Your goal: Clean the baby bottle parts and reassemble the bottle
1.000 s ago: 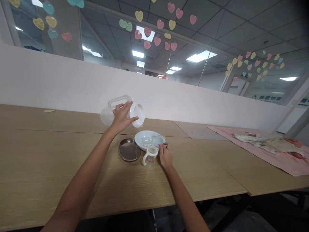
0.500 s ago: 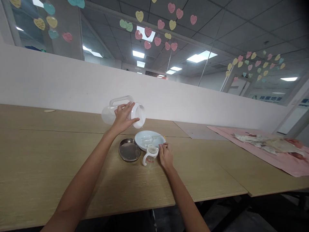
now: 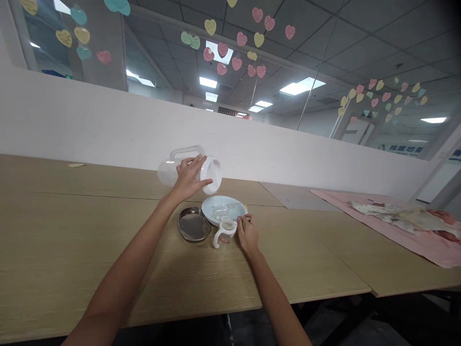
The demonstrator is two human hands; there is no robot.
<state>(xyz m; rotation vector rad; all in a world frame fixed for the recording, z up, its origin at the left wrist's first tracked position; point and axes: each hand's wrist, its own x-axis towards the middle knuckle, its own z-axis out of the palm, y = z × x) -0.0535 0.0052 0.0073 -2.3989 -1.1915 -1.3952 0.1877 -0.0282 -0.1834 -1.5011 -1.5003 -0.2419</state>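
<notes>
My left hand [image 3: 191, 178] grips a translucent plastic pitcher [image 3: 168, 172] near its white lid [image 3: 213, 175]. The pitcher lies tipped on its side in the air, handle upward and lid toward the right, above and left of a white bowl [image 3: 209, 206]. Inside the bowl is a clear object [image 3: 220, 210], too small to make out. At the bowl's right rim, my right hand [image 3: 248, 234] is closed with thumb and fingers on the edge. Just left of it stands a small clear bottle [image 3: 226, 231] with a white handled collar and red markings, its top uncovered.
A round metal dish [image 3: 193, 225] sits left of the bowl on the wooden table [image 3: 118, 226]. On the right, a pink cloth [image 3: 414, 235] bears a doll-like figure [image 3: 410, 214] in pale clothing. A white wall [image 3: 108, 122] with windows rises behind the table.
The pitcher and my left hand have shifted slightly to the right, closer over the bowl. My right hand keeps its place at the bowl's rim. The whole view has moved a little.
</notes>
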